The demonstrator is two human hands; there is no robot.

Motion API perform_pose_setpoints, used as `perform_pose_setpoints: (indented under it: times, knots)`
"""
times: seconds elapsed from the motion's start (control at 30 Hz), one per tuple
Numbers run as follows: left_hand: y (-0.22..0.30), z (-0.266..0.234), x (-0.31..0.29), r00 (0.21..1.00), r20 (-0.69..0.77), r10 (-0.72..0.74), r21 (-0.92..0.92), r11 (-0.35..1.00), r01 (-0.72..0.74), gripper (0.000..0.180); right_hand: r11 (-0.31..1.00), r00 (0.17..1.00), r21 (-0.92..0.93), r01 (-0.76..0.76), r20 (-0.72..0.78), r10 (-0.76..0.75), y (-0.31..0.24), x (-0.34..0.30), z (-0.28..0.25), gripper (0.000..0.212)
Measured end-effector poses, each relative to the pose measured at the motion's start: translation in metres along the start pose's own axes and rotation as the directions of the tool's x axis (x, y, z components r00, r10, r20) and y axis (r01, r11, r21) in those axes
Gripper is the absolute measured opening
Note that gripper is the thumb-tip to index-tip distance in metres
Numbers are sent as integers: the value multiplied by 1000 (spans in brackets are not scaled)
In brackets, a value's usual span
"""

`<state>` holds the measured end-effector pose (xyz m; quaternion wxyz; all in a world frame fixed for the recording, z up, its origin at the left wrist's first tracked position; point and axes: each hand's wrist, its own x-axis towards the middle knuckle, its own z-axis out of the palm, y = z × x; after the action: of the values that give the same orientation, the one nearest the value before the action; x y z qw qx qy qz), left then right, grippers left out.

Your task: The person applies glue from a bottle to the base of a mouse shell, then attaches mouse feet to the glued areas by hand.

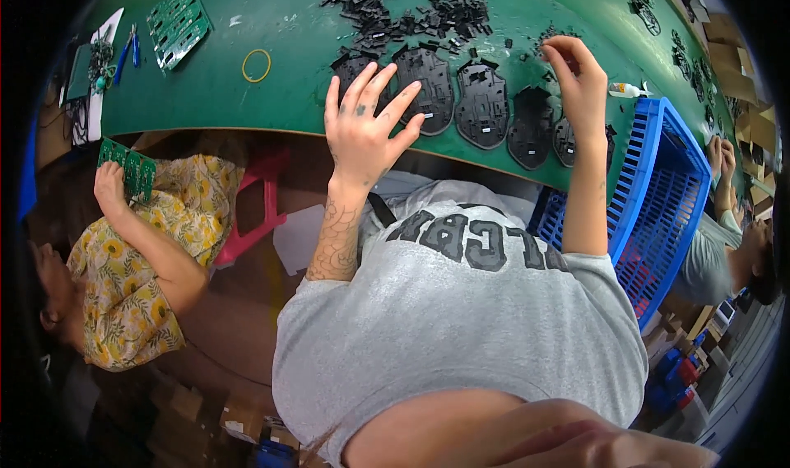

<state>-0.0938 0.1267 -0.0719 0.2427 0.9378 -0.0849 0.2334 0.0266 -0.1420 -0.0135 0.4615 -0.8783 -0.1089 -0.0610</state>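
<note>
Several black plastic shells (481,106) lie in a row along the near edge of the green table. My left hand (362,135) is open, its fingers spread over the leftmost shells and partly covering them. Above the right part of the row, my right hand (583,85) has thumb and forefinger pinched together; whatever is between the tips is too small to make out. Just beyond those fingertips is a scatter of tiny dark parts (559,32). A large heap of small black plastic pieces (457,11) spreads behind the shells.
A blue plastic basket (650,196) stands against the table at right, beside a white bottle (625,90). Green circuit boards (178,27), a yellow ring (257,65) and blue-handled pliers (125,56) lie at left. One person at left holds a circuit board (136,172); another sits at far right.
</note>
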Motion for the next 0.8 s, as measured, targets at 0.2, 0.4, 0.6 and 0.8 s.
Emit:
perform_pose_setpoints:
  times: [0.2,0.4,0.6,0.8]
  knots:
    - [-1,-1,0,1000,5,-9,2,1000,9,40,972,932,153,-176,345,114,-46,-45,39,13]
    - [0,-1,1,1000,14,-19,-4,1000,19,40,998,924,54,39,377,-56,-51,-51,53,16]
    - [-3,2,0,1000,-9,-5,-18,1000,5,36,994,910,43,102,400,-110,-54,-50,54,13]
    - [-4,2,-1,1000,-11,-4,-9,1000,4,36,994,910,9,110,402,-104,-55,-49,57,13]
